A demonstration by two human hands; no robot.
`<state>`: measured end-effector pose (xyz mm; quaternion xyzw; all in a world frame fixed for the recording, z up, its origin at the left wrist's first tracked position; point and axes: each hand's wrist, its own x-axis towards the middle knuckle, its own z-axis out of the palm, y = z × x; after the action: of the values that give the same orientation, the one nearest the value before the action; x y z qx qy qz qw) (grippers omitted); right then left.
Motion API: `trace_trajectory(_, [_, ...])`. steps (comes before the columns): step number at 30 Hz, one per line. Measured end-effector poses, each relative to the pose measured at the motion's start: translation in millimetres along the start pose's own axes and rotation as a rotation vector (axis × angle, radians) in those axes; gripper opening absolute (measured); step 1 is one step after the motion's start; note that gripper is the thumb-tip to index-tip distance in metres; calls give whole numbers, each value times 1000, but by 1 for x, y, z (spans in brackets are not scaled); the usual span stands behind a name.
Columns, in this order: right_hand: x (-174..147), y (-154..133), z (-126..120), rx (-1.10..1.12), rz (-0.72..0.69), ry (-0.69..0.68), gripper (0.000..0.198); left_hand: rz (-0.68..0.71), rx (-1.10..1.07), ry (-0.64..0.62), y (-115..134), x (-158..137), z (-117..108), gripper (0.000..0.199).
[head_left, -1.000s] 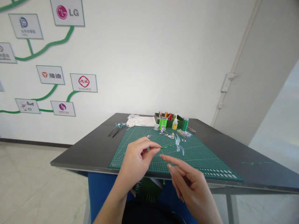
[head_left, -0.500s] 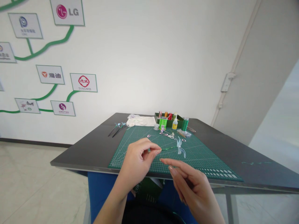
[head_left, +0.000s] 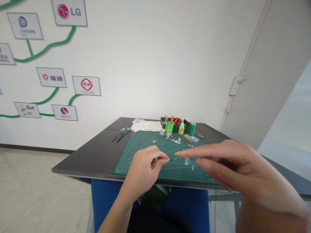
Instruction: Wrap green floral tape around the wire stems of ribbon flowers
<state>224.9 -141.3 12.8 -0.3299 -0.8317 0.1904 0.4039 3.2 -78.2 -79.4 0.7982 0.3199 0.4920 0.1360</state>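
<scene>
My left hand pinches a thin green-wrapped stem between thumb and forefinger. At the stem's right end is a pale blue translucent flower, held over the green cutting mat. My right hand is raised to the right of it, fingers stretched out and thumb apart below them. Its forefinger tip lies over or just behind the stem; whether it touches cannot be made out. Part of the flower is hidden behind the right fingers. No object shows in the right hand.
Behind the mat stand a green spool, a glue bottle, a green thread cone and a box of thread spools. White-handled scissors lie on the mat. Blue flower sticks rest on the dark table at left.
My right hand has moved up and rightward, closer to the camera, and now covers part of the flower. The left hand keeps its pinch; the stem and flower have dipped slightly.
</scene>
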Motion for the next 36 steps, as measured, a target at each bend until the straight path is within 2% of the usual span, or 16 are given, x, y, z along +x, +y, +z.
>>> trace_trajectory(3, [33,5,-22,28,44,-95,32,11,-11,-13,2,0,1,16])
trace_trajectory(8, [80,34,-44,51,-11,-295,43,14,-39,-35,5,0,2,18])
trace_trajectory(13, [105,65,-42,77,47,-315,40,27,-50,-27,4,1,4,17])
trace_trajectory(17, [108,97,-31,59,126,-330,41,52,-36,-2,3,0,4,17])
trace_trajectory(22, [87,142,-4,140,255,-354,51,79,-28,76,0,0,1,17])
trace_trajectory(26, [51,159,29,176,312,-335,60,86,-23,145,-5,2,-1,16])
trace_trajectory(31, [-4,152,65,199,384,-305,57,66,-18,183,-9,3,-2,18])
trace_trajectory(36, [-44,131,84,226,461,-234,52,44,14,212,-12,3,-3,17])
